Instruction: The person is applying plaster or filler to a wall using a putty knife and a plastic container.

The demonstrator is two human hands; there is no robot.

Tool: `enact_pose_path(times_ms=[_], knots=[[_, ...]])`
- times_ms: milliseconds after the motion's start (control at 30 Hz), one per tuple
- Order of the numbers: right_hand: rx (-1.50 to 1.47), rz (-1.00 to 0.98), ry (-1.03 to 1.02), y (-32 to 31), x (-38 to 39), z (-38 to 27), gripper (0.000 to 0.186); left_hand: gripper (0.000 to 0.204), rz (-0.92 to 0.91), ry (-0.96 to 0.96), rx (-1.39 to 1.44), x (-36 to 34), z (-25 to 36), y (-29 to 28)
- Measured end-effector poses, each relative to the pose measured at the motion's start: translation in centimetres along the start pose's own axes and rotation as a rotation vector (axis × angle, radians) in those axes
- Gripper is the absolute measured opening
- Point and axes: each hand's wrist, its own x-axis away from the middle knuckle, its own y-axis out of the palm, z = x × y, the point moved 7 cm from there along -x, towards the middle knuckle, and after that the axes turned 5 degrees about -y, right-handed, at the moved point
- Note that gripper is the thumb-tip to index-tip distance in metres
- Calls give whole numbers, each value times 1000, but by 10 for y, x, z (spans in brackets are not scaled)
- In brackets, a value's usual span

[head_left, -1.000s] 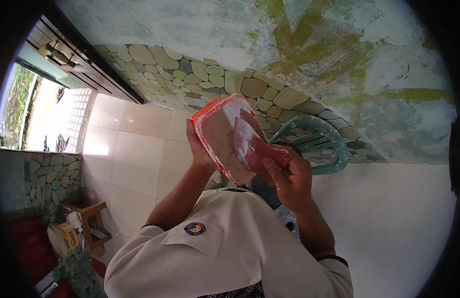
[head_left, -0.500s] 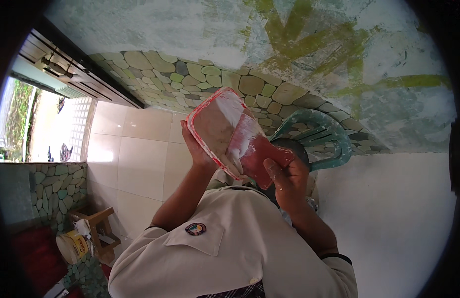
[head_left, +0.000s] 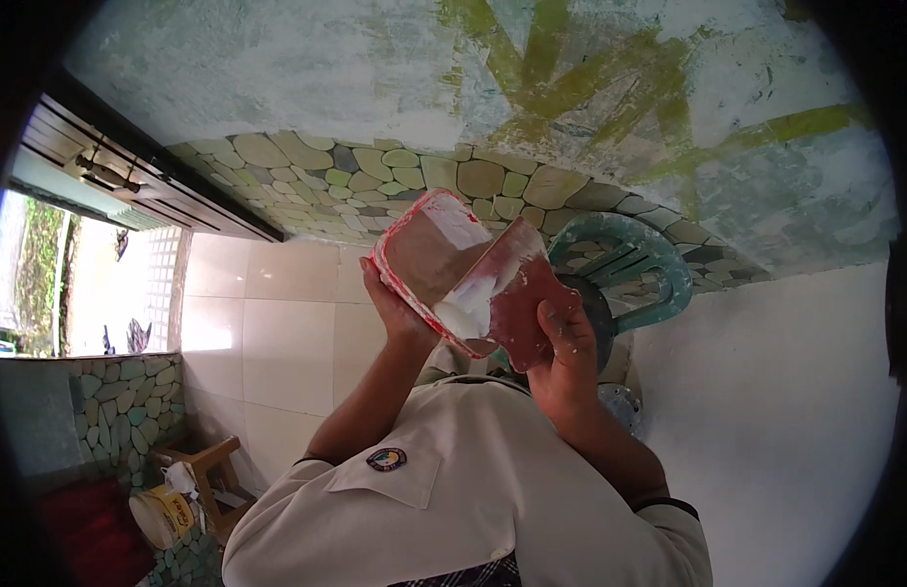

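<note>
My left hand (head_left: 403, 315) is closed on the side of a shallow red-rimmed tray (head_left: 421, 256), held tilted in front of my chest. White putty (head_left: 460, 319) is smeared along the tray's rim and lies in a lump near its lower end. In my right hand (head_left: 569, 357) is a reddish-brown flat putty spreader (head_left: 528, 311), thumb pressed on its face. The spreader's straight edge sits across the tray, and white putty coats the blade near that edge. Part of the tray is hidden behind the spreader.
A green plastic chair (head_left: 669, 293) stands against the wall, just beyond my right hand. The wall (head_left: 307, 78) has patchy paint above a stone-patterned band (head_left: 405, 176). To the left are a dark door (head_left: 160, 161), a wooden stool (head_left: 214, 470) and a bucket (head_left: 162, 517).
The spreader has turned more upright within the tray, and its putty-coated edge has shifted. A white lump now shows near the tray's lower end. The whole view has shifted slightly.
</note>
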Motion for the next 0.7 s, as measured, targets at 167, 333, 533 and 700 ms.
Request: enact_pose_path(times_ms=[167,333,533,700], knots=[[-45,-12,12,-2,-3,-1,30,75,-32,57,-98,0,-1,1],[-34,1,-16,-5,-6,-9,33,51,-267,53,104,5,-1,21],[-82,52,-122,-21,-8,-19,34,55,-113,0,50,-4,-22,19],[-202,79,-132,-41,-12,-24,33,58,-225,-189,115,-16,-57,39]])
